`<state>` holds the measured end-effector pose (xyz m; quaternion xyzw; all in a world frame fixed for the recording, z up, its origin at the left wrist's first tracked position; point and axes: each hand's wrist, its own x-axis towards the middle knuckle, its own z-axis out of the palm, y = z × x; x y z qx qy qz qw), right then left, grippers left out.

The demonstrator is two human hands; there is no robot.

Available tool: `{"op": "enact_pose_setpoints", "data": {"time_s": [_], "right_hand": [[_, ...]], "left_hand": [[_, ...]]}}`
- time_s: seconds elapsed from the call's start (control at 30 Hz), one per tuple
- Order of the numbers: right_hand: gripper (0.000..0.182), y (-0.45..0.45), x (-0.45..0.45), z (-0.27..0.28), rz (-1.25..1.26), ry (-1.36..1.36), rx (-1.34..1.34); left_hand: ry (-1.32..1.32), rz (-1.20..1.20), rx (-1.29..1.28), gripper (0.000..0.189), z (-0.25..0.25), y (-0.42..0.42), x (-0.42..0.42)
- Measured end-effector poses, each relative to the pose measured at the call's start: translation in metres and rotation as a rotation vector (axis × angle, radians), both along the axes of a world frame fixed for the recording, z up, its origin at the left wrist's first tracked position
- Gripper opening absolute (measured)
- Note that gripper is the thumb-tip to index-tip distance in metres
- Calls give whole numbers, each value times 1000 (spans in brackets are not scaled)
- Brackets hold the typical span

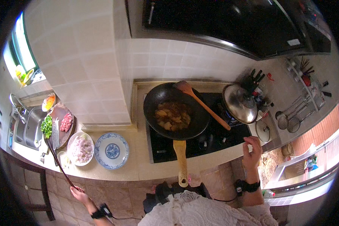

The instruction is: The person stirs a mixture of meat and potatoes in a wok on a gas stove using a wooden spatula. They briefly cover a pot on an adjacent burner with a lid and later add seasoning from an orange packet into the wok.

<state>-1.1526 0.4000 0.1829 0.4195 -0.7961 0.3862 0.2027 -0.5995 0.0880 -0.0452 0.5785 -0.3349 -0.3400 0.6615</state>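
At the lower left, my left hand (80,194) grips the end of a pair of long dark chopsticks (59,165). Their far tips reach the chopped green vegetable (46,127) on the round cutting board (56,110). On that board a cleaver (55,135) lies beside diced raw meat (66,122). My right hand (252,152) is raised off the hob's front right corner, fingers loosely bent and apart, holding nothing visible. A black wok (151,113) with browned pieces of food (173,116) stands on the hob, its wooden handle (181,161) towards me. A wooden spatula (206,107) rests across its rim.
A blue-patterned plate (101,151) and a bowl of pale chopped pieces (80,148) stand left of the hob (228,138). Further left are a bowl of orange bits (49,102) and a sink (35,127). A metal lid (238,104) and knife handles (257,76) are right. The range hood (203,39) overhangs.
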Motion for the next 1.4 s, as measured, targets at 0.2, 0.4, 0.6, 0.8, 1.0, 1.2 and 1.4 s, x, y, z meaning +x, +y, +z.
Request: {"op": "enact_pose_setpoints", "data": {"time_s": [0.2, 0.4, 0.6, 0.8, 1.0, 1.2, 1.4], "right_hand": [[37, -66, 37, -25, 721, -855, 132], [42, -115, 62, 5, 1126, -1808, -317], [33, -105, -10, -5, 1029, -1674, -90], [34, -124, -49, -7, 999, -1411, -46], [20, -187, -96, -46, 691, -656, 61], [21, -227, -99, -74, 535, -309, 246], [17, -245, -96, -82, 504, -188, 323]], "left_hand": [[179, -539, 13, 23, 116, 80, -165], [-474, -1163, -122, 31, 142, 121, -301], [-486, -1286, -199, 33, 170, 138, -349], [-415, -1087, -39, 33, 140, 141, -332], [-277, -806, 98, 35, 117, 137, -270], [-119, -563, 128, 39, 93, 151, -223], [-43, -509, 122, 37, 84, 153, -216]]}}
